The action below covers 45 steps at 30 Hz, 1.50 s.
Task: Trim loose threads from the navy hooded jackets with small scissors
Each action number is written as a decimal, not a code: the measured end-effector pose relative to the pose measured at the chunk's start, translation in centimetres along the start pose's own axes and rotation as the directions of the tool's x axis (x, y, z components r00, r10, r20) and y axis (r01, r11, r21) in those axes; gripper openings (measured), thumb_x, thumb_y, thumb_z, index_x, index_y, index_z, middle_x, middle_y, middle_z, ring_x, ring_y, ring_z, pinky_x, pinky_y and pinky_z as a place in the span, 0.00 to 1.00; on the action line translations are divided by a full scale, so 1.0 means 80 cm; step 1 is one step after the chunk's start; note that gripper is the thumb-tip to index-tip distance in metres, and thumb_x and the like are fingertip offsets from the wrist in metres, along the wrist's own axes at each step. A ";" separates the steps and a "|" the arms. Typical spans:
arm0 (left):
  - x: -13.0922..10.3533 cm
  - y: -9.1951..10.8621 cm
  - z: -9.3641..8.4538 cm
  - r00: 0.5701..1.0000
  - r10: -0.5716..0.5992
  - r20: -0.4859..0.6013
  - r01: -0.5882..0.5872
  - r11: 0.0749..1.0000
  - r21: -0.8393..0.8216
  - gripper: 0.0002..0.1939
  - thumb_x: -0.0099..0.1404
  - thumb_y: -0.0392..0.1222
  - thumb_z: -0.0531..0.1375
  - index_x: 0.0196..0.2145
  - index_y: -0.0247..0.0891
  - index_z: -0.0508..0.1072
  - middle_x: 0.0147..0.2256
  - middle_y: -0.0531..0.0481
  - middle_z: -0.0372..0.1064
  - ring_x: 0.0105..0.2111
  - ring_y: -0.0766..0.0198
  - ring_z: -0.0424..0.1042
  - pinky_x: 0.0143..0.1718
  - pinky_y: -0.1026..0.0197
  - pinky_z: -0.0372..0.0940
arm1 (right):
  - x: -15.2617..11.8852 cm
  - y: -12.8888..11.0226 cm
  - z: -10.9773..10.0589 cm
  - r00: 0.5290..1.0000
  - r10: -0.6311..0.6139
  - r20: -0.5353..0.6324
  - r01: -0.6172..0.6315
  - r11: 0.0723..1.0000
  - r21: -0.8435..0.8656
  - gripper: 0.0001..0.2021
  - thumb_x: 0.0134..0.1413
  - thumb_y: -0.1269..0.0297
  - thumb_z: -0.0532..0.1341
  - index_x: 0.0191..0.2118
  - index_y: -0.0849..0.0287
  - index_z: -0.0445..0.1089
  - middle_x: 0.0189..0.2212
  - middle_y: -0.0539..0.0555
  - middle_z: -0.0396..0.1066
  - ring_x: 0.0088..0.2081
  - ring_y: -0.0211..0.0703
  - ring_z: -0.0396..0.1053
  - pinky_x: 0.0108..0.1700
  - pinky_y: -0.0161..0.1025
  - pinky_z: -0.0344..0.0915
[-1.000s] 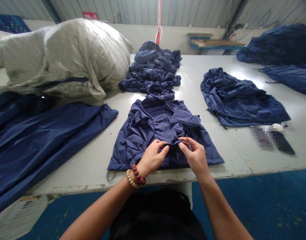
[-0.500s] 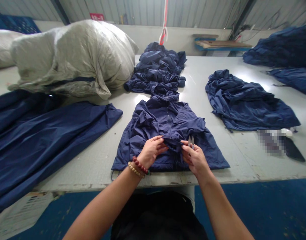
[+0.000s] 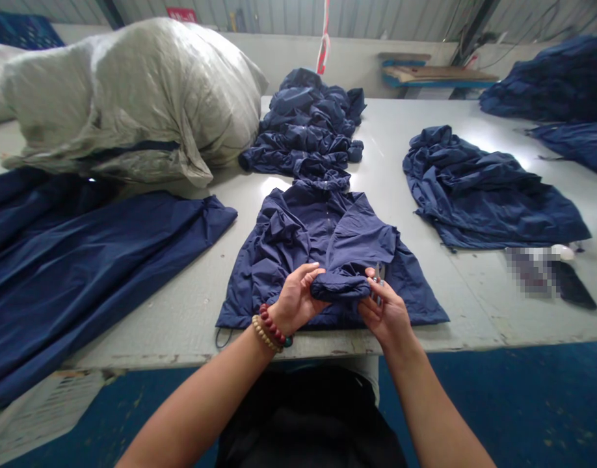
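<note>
L hand (image 3: 297,304) holds near end of sleeve cuff (image 3: 341,287) at its 9 o'clock end, thumb up, some fingers hidden behind cloth; R hand (image 3: 387,313) pinches the 3 o'clock end btwn thumb + fingertips, w/ small snips (image 3: 378,281) tucked in same hand, blades up toward 12. Cuff opening faces wearer, lifted over the hem side of navy jacket (image 3: 283,237), which lies on white table (image 3: 196,309), front edge, collar end at 12.

Step in hand, my read: cuff edge being looked over, snips ready, no cut visible. Next move prob. calls for L hand to steady the edge, R to free the blades w/o nicking fabric; any loose thread too small to tell.

Around: navy heap (image 3: 311,120) at 12, another navy garment (image 3: 488,195) at 2, big grey sack (image 3: 142,97) at 10–11, navy cloth (image 3: 108,260) at 9.

Writing: red sign (image 3: 181,14) at 11, pale characters, cut off/illegible. Paper (image 3: 49,413) at 8, below tabletop, dark print lines, unreadable. Pixelated patch (image 3: 531,270) at 3, n/a. No brand or label legible on jacket.
</note>
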State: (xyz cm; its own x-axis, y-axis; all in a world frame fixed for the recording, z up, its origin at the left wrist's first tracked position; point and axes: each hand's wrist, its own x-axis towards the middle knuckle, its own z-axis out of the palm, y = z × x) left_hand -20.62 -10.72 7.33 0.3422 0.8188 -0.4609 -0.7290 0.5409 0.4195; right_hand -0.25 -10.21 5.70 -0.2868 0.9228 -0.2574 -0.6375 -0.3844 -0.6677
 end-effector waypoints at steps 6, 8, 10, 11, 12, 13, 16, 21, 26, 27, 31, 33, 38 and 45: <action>-0.005 -0.004 0.001 0.991 0.115 0.066 -0.118 0.992 0.046 0.27 0.70 0.61 0.58 0.20 0.40 0.65 0.20 0.52 0.62 0.23 0.64 0.65 0.34 0.58 0.67 | -0.005 -0.003 0.021 0.997 -0.049 -0.061 0.045 0.997 -0.068 0.17 0.55 0.55 0.71 0.40 0.52 0.63 0.20 0.38 0.51 0.15 0.29 0.39 0.13 0.28 0.42; -0.006 -0.008 0.003 0.990 0.122 0.072 -0.127 0.989 0.071 0.28 0.70 0.63 0.57 0.20 0.40 0.67 0.20 0.51 0.63 0.23 0.63 0.66 0.36 0.56 0.69 | -0.002 -0.004 0.021 0.997 -0.065 -0.031 0.061 0.992 -0.112 0.18 0.57 0.49 0.69 0.38 0.52 0.61 0.19 0.38 0.49 0.15 0.29 0.40 0.14 0.29 0.42; -0.009 -0.011 0.005 0.990 0.117 0.081 -0.124 0.988 0.093 0.29 0.70 0.66 0.55 0.25 0.39 0.73 0.24 0.47 0.71 0.28 0.58 0.73 0.42 0.51 0.71 | 0.003 -0.004 0.018 0.999 -0.054 -0.004 0.053 0.993 -0.108 0.20 0.59 0.45 0.68 0.37 0.52 0.60 0.19 0.38 0.51 0.14 0.30 0.41 0.13 0.30 0.42; -0.011 -0.012 0.007 0.989 0.112 0.095 -0.121 0.988 0.091 0.30 0.70 0.67 0.54 0.28 0.38 0.76 0.29 0.44 0.76 0.33 0.54 0.76 0.46 0.49 0.71 | 0.005 -0.003 0.016 0.999 -0.044 0.003 0.044 0.995 -0.088 0.20 0.60 0.45 0.68 0.36 0.52 0.61 0.19 0.39 0.54 0.14 0.29 0.40 0.13 0.29 0.41; -0.013 -0.013 0.009 0.987 0.108 0.118 -0.117 0.990 0.076 0.31 0.70 0.68 0.53 0.33 0.38 0.78 0.34 0.41 0.79 0.39 0.51 0.79 0.50 0.47 0.71 | 0.007 -0.002 0.014 0.999 -0.035 0.008 0.035 0.998 -0.057 0.19 0.60 0.45 0.68 0.36 0.52 0.61 0.19 0.39 0.56 0.14 0.28 0.39 0.13 0.29 0.40; -0.015 -0.013 0.011 0.984 0.104 0.148 -0.113 0.992 0.050 0.32 0.70 0.69 0.52 0.38 0.37 0.80 0.40 0.39 0.81 0.45 0.48 0.79 0.54 0.46 0.70 | 0.009 0.000 0.012 0.999 -0.031 0.010 0.031 0.999 -0.016 0.18 0.60 0.47 0.68 0.36 0.53 0.62 0.20 0.39 0.59 0.14 0.27 0.37 0.13 0.28 0.39; -0.024 -0.016 0.018 0.966 0.123 0.227 -0.126 0.992 -0.001 0.36 0.71 0.70 0.48 0.51 0.37 0.79 0.57 0.37 0.77 0.61 0.45 0.74 0.61 0.44 0.67 | 0.010 0.009 0.007 0.998 -0.060 -0.002 0.059 0.993 0.104 0.14 0.63 0.53 0.68 0.34 0.54 0.65 0.22 0.41 0.64 0.15 0.27 0.31 0.13 0.27 0.38; -0.035 -0.017 0.029 0.951 0.206 0.232 -0.219 0.975 0.034 0.35 0.71 0.70 0.48 0.56 0.42 0.75 0.69 0.43 0.66 0.72 0.47 0.61 0.66 0.42 0.64 | 0.004 0.018 0.010 0.994 -0.107 -0.011 0.107 0.975 0.193 0.10 0.65 0.57 0.67 0.36 0.55 0.69 0.22 0.41 0.65 0.16 0.29 0.31 0.12 0.26 0.37; -0.036 -0.013 0.022 0.955 0.207 0.210 -0.184 0.975 -0.126 0.29 0.71 0.63 0.52 0.55 0.39 0.76 0.68 0.43 0.67 0.72 0.50 0.59 0.69 0.46 0.62 | -0.004 0.008 0.021 0.994 -0.111 -0.004 0.108 0.962 0.252 0.08 0.67 0.58 0.66 0.38 0.54 0.69 0.23 0.41 0.65 0.16 0.29 0.29 0.12 0.25 0.40; -0.036 -0.011 0.018 0.959 0.205 0.196 -0.175 0.971 -0.161 0.28 0.71 0.61 0.53 0.54 0.38 0.76 0.67 0.42 0.68 0.72 0.51 0.60 0.70 0.47 0.62 | -0.006 0.004 0.023 0.994 -0.105 0.000 0.101 0.962 0.252 0.08 0.67 0.57 0.65 0.38 0.54 0.69 0.23 0.40 0.63 0.17 0.29 0.29 0.12 0.25 0.41; -0.035 -0.009 0.002 0.967 0.220 0.125 -0.194 0.962 -0.193 0.22 0.69 0.54 0.56 0.52 0.37 0.76 0.62 0.39 0.73 0.69 0.52 0.65 0.68 0.47 0.63 | -0.012 -0.010 0.031 0.999 -0.041 -0.005 0.041 0.976 0.213 0.09 0.67 0.56 0.65 0.41 0.54 0.68 0.24 0.41 0.60 0.17 0.29 0.29 0.12 0.27 0.40; -0.035 -0.009 -0.003 0.969 0.216 0.118 -0.194 0.965 -0.175 0.22 0.68 0.53 0.58 0.52 0.37 0.76 0.59 0.39 0.76 0.66 0.52 0.70 0.67 0.47 0.65 | -0.014 -0.015 0.036 1.000 -0.024 -0.001 0.024 0.984 0.177 0.10 0.67 0.56 0.65 0.42 0.54 0.66 0.25 0.41 0.60 0.17 0.28 0.30 0.13 0.27 0.39; -0.036 -0.008 -0.005 0.980 0.167 0.112 -0.146 0.974 -0.171 0.23 0.69 0.56 0.57 0.51 0.37 0.77 0.53 0.39 0.79 0.54 0.53 0.78 0.61 0.49 0.69 | -0.019 -0.014 0.050 0.998 -0.056 0.026 0.056 0.998 0.023 0.13 0.65 0.53 0.67 0.43 0.51 0.63 0.25 0.40 0.58 0.15 0.27 0.35 0.14 0.28 0.36; -0.035 -0.003 -0.013 0.984 0.173 0.052 -0.162 0.972 -0.169 0.12 0.67 0.51 0.60 0.38 0.40 0.76 0.40 0.45 0.80 0.41 0.56 0.79 0.53 0.49 0.72 | -0.036 -0.004 0.061 0.967 -0.196 0.165 0.236 0.932 -0.275 0.12 0.69 0.50 0.64 0.42 0.51 0.65 0.23 0.41 0.59 0.14 0.27 0.42 0.17 0.30 0.40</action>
State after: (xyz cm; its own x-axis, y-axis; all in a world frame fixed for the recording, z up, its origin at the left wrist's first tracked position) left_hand -22.02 -13.33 7.74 0.2412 0.9089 -0.3402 -0.8646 0.3605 0.3500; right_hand -2.68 -12.84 10.05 -0.2704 0.9627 -0.0025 -0.4654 -0.1330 -0.8750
